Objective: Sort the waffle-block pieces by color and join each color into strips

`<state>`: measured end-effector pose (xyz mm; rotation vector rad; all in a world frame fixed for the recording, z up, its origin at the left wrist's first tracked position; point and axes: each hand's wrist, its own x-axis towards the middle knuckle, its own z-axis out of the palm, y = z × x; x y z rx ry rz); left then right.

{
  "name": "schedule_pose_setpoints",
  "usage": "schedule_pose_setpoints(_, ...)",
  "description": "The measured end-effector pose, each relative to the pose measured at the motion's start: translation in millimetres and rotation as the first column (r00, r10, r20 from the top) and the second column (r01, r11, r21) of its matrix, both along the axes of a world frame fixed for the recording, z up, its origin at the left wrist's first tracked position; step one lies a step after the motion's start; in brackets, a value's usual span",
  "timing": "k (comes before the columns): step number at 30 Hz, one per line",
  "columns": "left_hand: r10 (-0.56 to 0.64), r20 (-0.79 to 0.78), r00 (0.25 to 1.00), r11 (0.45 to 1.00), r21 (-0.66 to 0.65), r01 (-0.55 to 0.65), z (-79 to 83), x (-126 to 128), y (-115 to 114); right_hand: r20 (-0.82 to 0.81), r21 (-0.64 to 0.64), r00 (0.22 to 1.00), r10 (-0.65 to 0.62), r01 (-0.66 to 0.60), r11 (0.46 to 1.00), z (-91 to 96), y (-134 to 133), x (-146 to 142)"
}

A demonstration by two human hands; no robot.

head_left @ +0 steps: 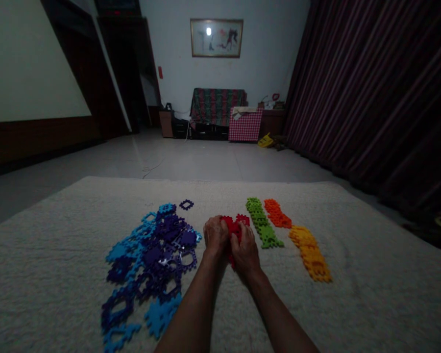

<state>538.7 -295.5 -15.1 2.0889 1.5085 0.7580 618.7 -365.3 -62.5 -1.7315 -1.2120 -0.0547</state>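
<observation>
Red notched plastic building pieces (234, 228) lie between my two hands at the middle of the pale blanket. My left hand (216, 233) is closed on their left side, fingers curled over the edge. My right hand (245, 247) grips them from the right, its fingers bent. Both palms hide part of the red pieces. Just right of my hands runs a row of green pieces (259, 220). Left of them spreads a heap of dark purple pieces (169, 230) mixed with light blue pieces (161, 314).
Orange pieces (277, 213) and a yellow-orange row (310, 252) lie farther right on the blanket (371, 274). One purple frame piece (186, 204) sits apart at the back. Beyond the blanket are the tiled floor (206, 162), a covered cabinet (218, 105) and dark curtains (338, 88).
</observation>
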Motion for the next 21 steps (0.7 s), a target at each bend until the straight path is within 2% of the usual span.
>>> schedule_pose_setpoints(5, 0.039, -0.005, 0.999, 0.999, 0.001, -0.039, 2.1, -8, 2, -0.062, 0.040, 0.996, 0.065, -0.063, 0.997, 7.8, -4, -4)
schedule_pose_setpoints(8, 0.059, 0.027, 0.998, 0.998, 0.027, -0.060, -0.1, -7, 3, -0.132, 0.097, 0.991, 0.011, 0.002, 0.995, 14.6, -7, -2)
schedule_pose_setpoints(12, 0.020, 0.057, 0.998, 0.996, 0.080, -0.025, -4.0, -5, 5, -0.197, 0.084, 0.979, -0.061, 0.079, 0.993, 15.8, -7, 1)
schedule_pose_setpoints(16, -0.014, 0.034, 0.999, 0.998, 0.068, 0.012, -5.2, -6, 6, -0.146, 0.056, 0.979, -0.141, 0.151, 0.987, 9.1, -1, 0)
schedule_pose_setpoints(21, -0.039, 0.059, 0.998, 0.997, 0.074, 0.035, -6.3, -9, 5, -0.033, 0.005, 0.988, -0.150, 0.150, 0.989, 10.4, 7, 0)
